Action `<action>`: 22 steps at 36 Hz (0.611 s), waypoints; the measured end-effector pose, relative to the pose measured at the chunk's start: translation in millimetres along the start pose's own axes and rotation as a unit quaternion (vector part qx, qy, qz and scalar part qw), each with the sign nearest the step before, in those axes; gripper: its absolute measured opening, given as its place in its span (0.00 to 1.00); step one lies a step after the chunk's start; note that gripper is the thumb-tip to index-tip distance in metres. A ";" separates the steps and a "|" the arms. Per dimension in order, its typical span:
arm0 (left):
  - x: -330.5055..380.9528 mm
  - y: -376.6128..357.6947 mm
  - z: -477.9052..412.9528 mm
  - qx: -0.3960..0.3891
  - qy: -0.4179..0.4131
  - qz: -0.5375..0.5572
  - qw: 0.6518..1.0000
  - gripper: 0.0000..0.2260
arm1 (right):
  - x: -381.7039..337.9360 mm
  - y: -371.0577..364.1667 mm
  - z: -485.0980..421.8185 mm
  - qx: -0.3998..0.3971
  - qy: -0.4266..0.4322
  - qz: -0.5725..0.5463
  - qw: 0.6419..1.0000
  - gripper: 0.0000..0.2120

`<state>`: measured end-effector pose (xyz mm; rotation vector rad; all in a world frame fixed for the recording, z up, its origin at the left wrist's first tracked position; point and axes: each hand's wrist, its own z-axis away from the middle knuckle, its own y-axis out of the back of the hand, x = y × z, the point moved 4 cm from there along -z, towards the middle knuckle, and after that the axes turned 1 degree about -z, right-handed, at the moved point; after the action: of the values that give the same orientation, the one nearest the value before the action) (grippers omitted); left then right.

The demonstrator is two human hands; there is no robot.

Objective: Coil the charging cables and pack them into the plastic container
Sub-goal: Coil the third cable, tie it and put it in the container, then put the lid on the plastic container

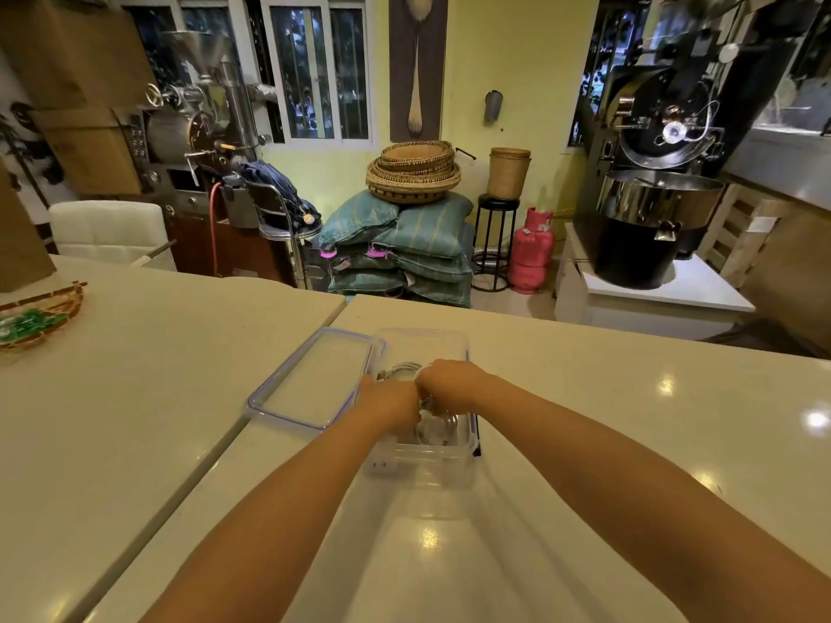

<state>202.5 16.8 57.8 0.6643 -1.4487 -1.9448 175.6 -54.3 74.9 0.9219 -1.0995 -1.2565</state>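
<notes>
Cables (401,370) lie in container (422,472), under left hand (390,409) and right hand (446,383).

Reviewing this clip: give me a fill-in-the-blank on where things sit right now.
The lid lies on the counter to the ____ of the plastic container. The left hand and right hand are both over the open ____. The charging cables inside it are ____ in colour.
Missing: left; container; white.

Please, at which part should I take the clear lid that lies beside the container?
Probably the long left rim, coming from the left: the lid lies flat on the table, and its right edge is close to the container and the left hand.
</notes>
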 end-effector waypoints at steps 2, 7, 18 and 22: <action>1.3 -1.5 -0.5 -0.009 0.005 -0.015 1.000 0.11 | -0.9 -1.6 -0.6 0.008 -0.007 0.013 1.000 0.10; 3.5 -4.4 -0.5 -0.020 0.011 -0.017 1.000 0.12 | -2.3 -3.4 -0.8 0.020 -0.012 0.047 0.999 0.10; -20.8 28.2 0.2 0.102 -0.015 0.101 0.990 0.12 | 2.5 13.4 1.0 0.000 -0.019 -0.047 0.999 0.19; -61.0 44.3 2.4 0.205 0.019 0.161 0.965 0.13 | -1.9 36.4 2.8 0.047 -0.007 -0.113 0.992 0.18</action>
<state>250.4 53.6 103.0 0.5923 -1.8289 -1.3912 182.1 -48.2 110.4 1.1357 -1.0955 -1.4052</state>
